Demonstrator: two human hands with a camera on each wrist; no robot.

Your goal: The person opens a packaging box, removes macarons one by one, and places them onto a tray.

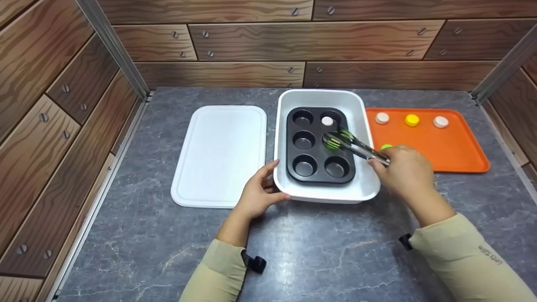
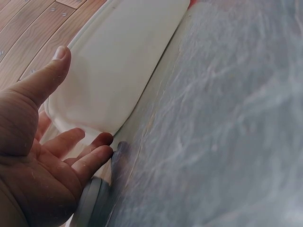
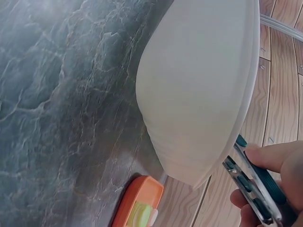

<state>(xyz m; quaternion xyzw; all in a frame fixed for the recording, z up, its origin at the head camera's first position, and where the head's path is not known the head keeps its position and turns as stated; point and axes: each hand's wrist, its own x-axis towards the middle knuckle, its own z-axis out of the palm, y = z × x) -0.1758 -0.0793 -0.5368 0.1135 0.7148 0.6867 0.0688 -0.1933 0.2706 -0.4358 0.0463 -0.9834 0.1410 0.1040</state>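
Note:
My right hand (image 1: 405, 172) grips metal tongs (image 1: 367, 151) with black and green heads. The tong heads are apart, over the right-hand middle cup of a black six-cup muffin tin (image 1: 319, 144). A small white round piece, perhaps a bottle cap (image 1: 327, 121), lies in the back right cup, just beyond the heads and apart from them. The tin sits inside a white rectangular tub (image 1: 335, 193). My left hand (image 1: 256, 193) touches the tub's front left corner, thumb at the front and fingers along the side. In the left wrist view its fingers (image 2: 94, 163) are loosely bent.
An orange tray (image 1: 453, 147) stands right of the tub, with white caps (image 1: 381, 118) (image 1: 440, 122), a yellow cap (image 1: 412, 120) and a partly hidden green cap (image 1: 386, 147). A white lid-like board (image 1: 222, 155) lies left of the tub. Wood-patterned walls (image 1: 268, 42) enclose the grey table (image 1: 319, 251).

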